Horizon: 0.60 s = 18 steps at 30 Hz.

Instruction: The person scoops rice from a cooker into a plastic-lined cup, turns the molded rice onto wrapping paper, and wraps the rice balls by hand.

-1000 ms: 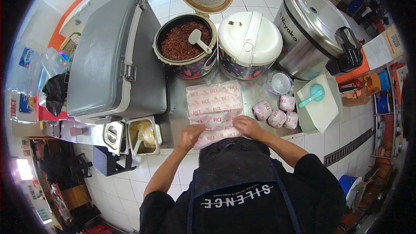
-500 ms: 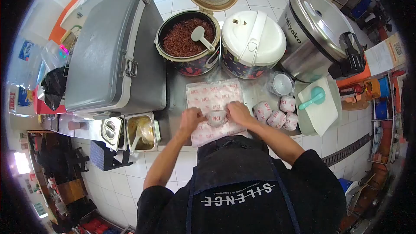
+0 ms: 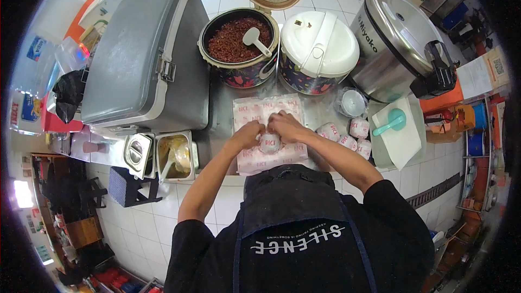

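Note:
A small bundle (image 3: 269,142) in white paper with red RICE print sits on a stack of the same printed paper (image 3: 251,165). My left hand (image 3: 248,134) pinches the bundle's paper at its upper left. At the upper right, my right hand (image 3: 284,126) has its fingers closed on the same paper, almost touching the left. What lies inside the paper is hidden. Several wrapped bundles (image 3: 359,128) stand right of my right forearm. Beyond the stack, an open cooker (image 3: 239,70) holds dark red rice (image 3: 230,40) with a white paddle (image 3: 255,39).
A large grey cooler box (image 3: 135,49) stands at the left, with metal food pans (image 3: 176,157) before it. Right of the open cooker are a white-lidded cooker (image 3: 320,43) and a steel Miyako cooker (image 3: 380,49). A turquoise scoop (image 3: 396,119) lies on paper at the right.
The lower part of the top printed sheet has been folded up into a rounded bundle. Both hands have moved away from my body and closer together at its top.

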Each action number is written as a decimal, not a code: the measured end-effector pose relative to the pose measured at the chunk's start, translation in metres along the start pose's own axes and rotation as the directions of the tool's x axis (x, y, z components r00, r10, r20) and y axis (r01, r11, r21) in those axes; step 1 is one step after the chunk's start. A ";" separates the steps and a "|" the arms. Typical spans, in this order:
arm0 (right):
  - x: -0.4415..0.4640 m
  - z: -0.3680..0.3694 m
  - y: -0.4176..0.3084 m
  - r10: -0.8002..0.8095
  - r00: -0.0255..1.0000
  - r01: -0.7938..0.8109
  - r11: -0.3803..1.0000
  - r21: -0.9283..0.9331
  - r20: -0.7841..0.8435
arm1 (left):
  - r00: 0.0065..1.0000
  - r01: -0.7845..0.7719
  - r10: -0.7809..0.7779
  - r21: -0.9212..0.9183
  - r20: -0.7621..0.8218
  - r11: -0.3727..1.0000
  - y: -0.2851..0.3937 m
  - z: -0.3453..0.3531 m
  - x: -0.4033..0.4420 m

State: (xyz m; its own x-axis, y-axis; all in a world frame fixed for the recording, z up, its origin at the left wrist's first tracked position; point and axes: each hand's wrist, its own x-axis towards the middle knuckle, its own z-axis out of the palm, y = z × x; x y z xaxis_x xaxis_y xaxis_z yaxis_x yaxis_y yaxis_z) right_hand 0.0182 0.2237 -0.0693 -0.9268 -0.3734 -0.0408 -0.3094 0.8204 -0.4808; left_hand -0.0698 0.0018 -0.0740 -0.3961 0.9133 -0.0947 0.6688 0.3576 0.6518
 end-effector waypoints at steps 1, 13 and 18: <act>-0.005 -0.002 0.003 -0.112 0.993 0.108 0.991 0.077 0.044 | 0.995 0.047 -0.035 -0.123 0.094 0.991 0.004 -0.006 0.001; -0.044 -0.032 -0.077 0.097 0.933 -0.305 -0.300 0.904 0.347 | 0.809 -0.277 -0.585 -0.914 -0.056 -0.295 0.055 0.076 -0.048; -0.048 -0.045 -0.084 0.385 0.848 -0.423 0.076 0.903 0.365 | 0.778 -0.075 -0.619 -0.994 -0.112 0.085 0.084 0.034 -0.062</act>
State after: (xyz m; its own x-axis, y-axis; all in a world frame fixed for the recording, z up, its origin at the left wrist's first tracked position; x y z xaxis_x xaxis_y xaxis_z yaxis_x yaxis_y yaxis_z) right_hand 0.0790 0.1923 0.0119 -0.8272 -0.1585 -0.5392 0.5608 -0.1710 -0.8101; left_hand 0.0327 -0.0176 -0.0391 -0.7922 0.4670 -0.3929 -0.5385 -0.2320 0.8100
